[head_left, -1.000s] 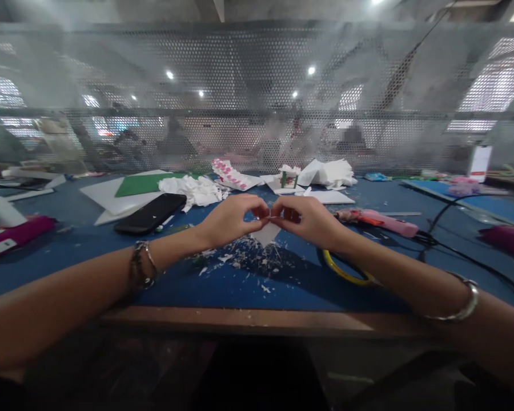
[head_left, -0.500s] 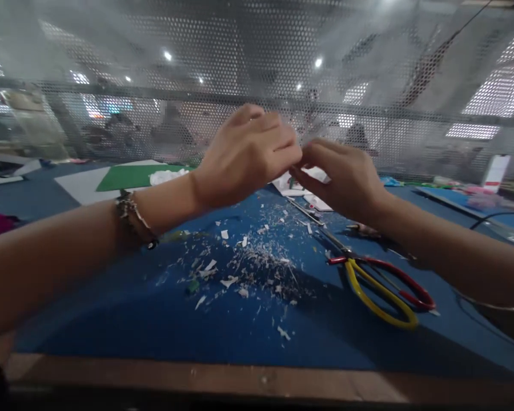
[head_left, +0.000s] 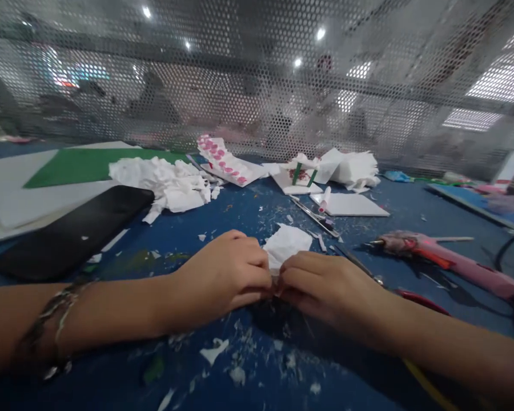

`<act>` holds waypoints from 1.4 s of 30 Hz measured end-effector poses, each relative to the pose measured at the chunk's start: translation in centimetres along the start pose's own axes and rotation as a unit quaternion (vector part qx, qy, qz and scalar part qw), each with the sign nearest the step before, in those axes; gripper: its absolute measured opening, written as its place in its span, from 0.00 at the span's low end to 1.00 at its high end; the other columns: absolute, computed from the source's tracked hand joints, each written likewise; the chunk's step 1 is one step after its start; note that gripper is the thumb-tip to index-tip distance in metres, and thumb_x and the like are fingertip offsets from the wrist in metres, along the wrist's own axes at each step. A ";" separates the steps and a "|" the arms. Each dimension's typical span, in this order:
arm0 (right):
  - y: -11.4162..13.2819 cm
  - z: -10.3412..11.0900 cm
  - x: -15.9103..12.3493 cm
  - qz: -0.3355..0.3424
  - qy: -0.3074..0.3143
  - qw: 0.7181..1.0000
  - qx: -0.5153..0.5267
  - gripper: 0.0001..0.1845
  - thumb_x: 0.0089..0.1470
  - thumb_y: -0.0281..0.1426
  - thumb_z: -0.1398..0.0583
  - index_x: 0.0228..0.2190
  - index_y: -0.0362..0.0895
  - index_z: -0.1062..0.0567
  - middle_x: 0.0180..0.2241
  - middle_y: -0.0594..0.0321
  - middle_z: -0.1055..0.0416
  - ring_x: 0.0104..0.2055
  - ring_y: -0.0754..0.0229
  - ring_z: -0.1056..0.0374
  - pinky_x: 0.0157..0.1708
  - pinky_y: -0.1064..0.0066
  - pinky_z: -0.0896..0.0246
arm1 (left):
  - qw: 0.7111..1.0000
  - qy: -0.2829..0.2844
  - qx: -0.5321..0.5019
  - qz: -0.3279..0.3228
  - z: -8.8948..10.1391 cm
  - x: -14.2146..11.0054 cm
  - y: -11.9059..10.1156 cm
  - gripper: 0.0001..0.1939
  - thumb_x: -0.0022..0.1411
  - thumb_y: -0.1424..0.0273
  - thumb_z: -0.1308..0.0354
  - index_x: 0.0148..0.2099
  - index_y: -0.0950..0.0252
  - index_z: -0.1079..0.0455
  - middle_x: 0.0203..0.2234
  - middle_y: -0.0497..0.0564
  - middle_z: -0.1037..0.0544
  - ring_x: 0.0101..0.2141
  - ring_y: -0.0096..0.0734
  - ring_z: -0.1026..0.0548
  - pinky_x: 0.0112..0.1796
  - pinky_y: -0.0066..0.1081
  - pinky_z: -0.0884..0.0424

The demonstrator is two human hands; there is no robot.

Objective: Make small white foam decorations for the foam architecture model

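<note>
A small piece of white paper (head_left: 288, 242) stands up between my two hands, just above the blue table. My left hand (head_left: 227, 274) is closed, its fingertips pinching the near left edge of the paper. From the other side my right hand (head_left: 329, 288) pinches the near right edge, and the fingertips of both hands almost meet. The thumbs and the paper's lower part are mostly hidden behind the fingers. Under my right forearm lie scissors with a red handle (head_left: 422, 299) and a yellow one, largely covered.
A black phone (head_left: 72, 231) lies left, near crumpled white tissue (head_left: 167, 182) and a green sheet (head_left: 107, 162). Metal tweezers (head_left: 314, 217) and a small paper model (head_left: 302, 174) are beyond my hands. A pink corded tool (head_left: 466, 262) with a pointed tip lies right. Paper scraps (head_left: 214, 351) litter the front.
My hands rose with the paper, my left hand turning over, then came down low over the table. The paper now points upward instead of hanging down. The view has moved closer to the table.
</note>
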State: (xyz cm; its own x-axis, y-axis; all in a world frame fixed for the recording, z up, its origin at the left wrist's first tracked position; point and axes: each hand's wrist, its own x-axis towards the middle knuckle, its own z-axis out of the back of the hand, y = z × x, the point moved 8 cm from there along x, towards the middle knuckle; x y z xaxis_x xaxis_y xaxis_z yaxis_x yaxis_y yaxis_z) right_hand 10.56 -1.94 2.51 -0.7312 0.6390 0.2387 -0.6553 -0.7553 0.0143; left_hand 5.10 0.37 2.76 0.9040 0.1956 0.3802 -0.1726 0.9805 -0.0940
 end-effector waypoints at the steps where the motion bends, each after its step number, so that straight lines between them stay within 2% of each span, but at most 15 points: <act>1: -0.4 -0.1 0.0 -0.026 0.000 0.999 0.030 0.06 0.53 0.27 0.48 0.28 0.42 0.32 0.27 0.64 0.32 0.29 0.65 0.38 0.27 0.75 0.44 | 1.000 -0.004 0.001 -0.003 0.0 0.0 0.0 0.08 0.58 0.73 0.50 0.28 0.62 0.32 0.25 0.44 0.27 0.29 0.27 0.33 0.32 0.29 0.46; 6: -0.9 -0.3 -0.2 -0.068 -0.007 0.994 0.083 0.05 0.52 0.27 0.47 0.27 0.43 0.32 0.28 0.64 0.33 0.30 0.65 0.38 0.30 0.74 0.43 | 1.000 -0.005 -0.013 0.012 -0.1 0.3 0.4 0.10 0.59 0.72 0.52 0.27 0.65 0.33 0.22 0.46 0.28 0.24 0.26 0.34 0.26 0.28 0.46; 9: -1.4 -0.4 -0.1 -0.086 -0.001 0.988 0.127 0.06 0.52 0.26 0.47 0.26 0.42 0.31 0.28 0.64 0.33 0.30 0.66 0.38 0.31 0.76 0.42 | 1.000 0.001 -0.019 -0.003 -0.4 0.3 0.4 0.11 0.60 0.72 0.54 0.28 0.64 0.33 0.23 0.46 0.28 0.24 0.27 0.34 0.27 0.29 0.45; 11: -1.9 -0.5 -0.1 -0.102 0.010 0.981 0.164 0.05 0.51 0.26 0.46 0.27 0.42 0.31 0.28 0.64 0.33 0.31 0.67 0.38 0.32 0.78 0.42 | 0.999 0.006 -0.032 -0.004 -0.6 0.3 0.5 0.09 0.59 0.72 0.53 0.29 0.63 0.33 0.24 0.46 0.27 0.25 0.27 0.34 0.28 0.29 0.45; 14: -2.2 -0.6 0.0 -0.114 0.016 0.974 0.193 0.03 0.50 0.27 0.45 0.27 0.42 0.30 0.29 0.64 0.33 0.32 0.68 0.37 0.33 0.78 0.41 | 0.995 0.011 -0.088 0.035 -0.9 0.2 1.3 0.05 0.57 0.72 0.48 0.31 0.62 0.32 0.26 0.45 0.27 0.27 0.27 0.33 0.28 0.28 0.45; 19: -2.0 -0.6 0.2 -0.104 0.001 0.981 0.167 0.06 0.51 0.29 0.46 0.26 0.42 0.30 0.28 0.63 0.34 0.32 0.65 0.38 0.32 0.75 0.42 | 0.984 0.013 -0.155 0.088 -1.3 0.1 2.3 0.04 0.54 0.74 0.46 0.29 0.61 0.32 0.26 0.44 0.28 0.29 0.26 0.33 0.29 0.26 0.43; 26: -1.7 -0.6 0.3 -0.095 -0.005 0.984 0.152 0.08 0.52 0.26 0.48 0.26 0.41 0.30 0.28 0.63 0.34 0.32 0.66 0.40 0.32 0.76 0.43 | 0.982 0.046 -0.179 0.044 -1.2 0.4 2.3 0.05 0.55 0.76 0.47 0.30 0.62 0.32 0.26 0.43 0.27 0.30 0.23 0.31 0.34 0.24 0.40; 29: -1.9 -0.6 0.4 -0.103 0.006 0.981 0.165 0.08 0.51 0.25 0.48 0.26 0.41 0.30 0.28 0.62 0.34 0.33 0.66 0.40 0.33 0.76 0.43 | 0.983 0.057 -0.169 0.038 -1.1 0.3 2.5 0.06 0.56 0.76 0.49 0.31 0.62 0.32 0.27 0.45 0.27 0.30 0.24 0.31 0.32 0.23 0.39; 33: -1.9 -0.5 0.5 -0.100 0.021 0.980 0.172 0.08 0.51 0.25 0.48 0.26 0.43 0.30 0.29 0.63 0.34 0.33 0.66 0.39 0.33 0.76 0.42 | 0.986 0.045 -0.155 0.026 -0.7 0.2 2.4 0.07 0.56 0.75 0.49 0.30 0.63 0.31 0.27 0.47 0.26 0.29 0.25 0.31 0.30 0.24 0.38; 42: -1.4 -0.4 0.3 -0.096 0.000 0.982 0.164 0.06 0.49 0.25 0.46 0.23 0.42 0.32 0.27 0.64 0.35 0.31 0.66 0.41 0.33 0.76 0.44 | 0.982 0.025 -0.173 0.068 -1.2 -0.2 2.6 0.05 0.56 0.73 0.47 0.30 0.61 0.31 0.25 0.43 0.26 0.28 0.23 0.31 0.31 0.26 0.42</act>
State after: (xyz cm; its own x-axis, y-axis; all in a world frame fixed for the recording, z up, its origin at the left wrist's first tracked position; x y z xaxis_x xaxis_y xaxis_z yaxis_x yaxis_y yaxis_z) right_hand 11.15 -0.65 2.22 -0.5998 0.7744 0.2016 -0.6848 -0.6271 0.3712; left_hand 4.92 2.90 1.34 0.9014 0.3150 0.2969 -0.1579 0.8780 -0.4520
